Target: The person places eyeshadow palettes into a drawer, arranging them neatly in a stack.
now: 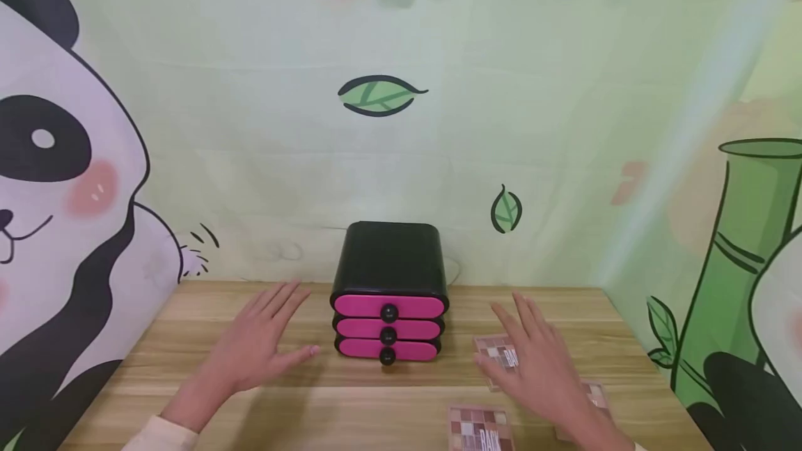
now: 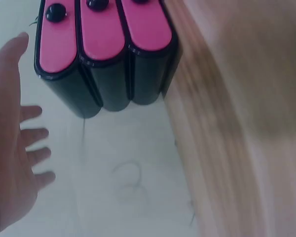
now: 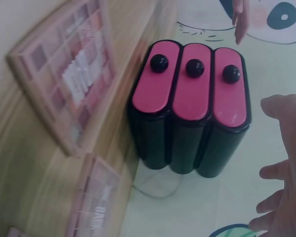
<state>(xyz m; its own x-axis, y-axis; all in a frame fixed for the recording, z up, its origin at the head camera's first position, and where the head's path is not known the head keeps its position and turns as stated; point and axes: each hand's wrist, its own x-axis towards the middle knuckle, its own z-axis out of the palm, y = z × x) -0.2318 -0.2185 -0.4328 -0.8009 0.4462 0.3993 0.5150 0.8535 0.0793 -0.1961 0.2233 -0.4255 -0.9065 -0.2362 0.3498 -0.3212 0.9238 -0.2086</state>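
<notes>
Your left hand [image 1: 260, 343] hovers flat over the worktop [image 1: 388, 406], fingers straight and spread, holding nothing. It sits just left of the small drawer chest [image 1: 390, 284], with the thumb pointing toward the chest's lower drawers but not touching them. In the left wrist view the same hand [image 2: 10, 148] shows an empty palm beside the chest [image 2: 108, 54].

Your right hand [image 1: 539, 364] is also released, fingers straight and slightly spread, palm down on the right of the chest and apart from it. It is over an eyeshadow palette [image 1: 498, 357] that lies near the right half of the worktop; whether the fingers actually rest on the palette I cannot tell. In the right wrist view the fingers [image 3: 278, 197] are loose and grip nothing.

The drawer chest stands at the middle of the worktop's far edge, against the wall. Its body is black with three pink drawer fronts [image 1: 388, 328] stacked one above another, each with a black knob [image 1: 389, 312], and all three drawers are pushed in.

A second palette [image 1: 481, 429] lies at the near edge of the worktop, just left of your right wrist. A third palette [image 1: 595, 395] is partly hidden under your right forearm, toward the near right corner. The right wrist view shows one palette [image 3: 71, 74] lying flat, its coloured squares facing up.
</notes>
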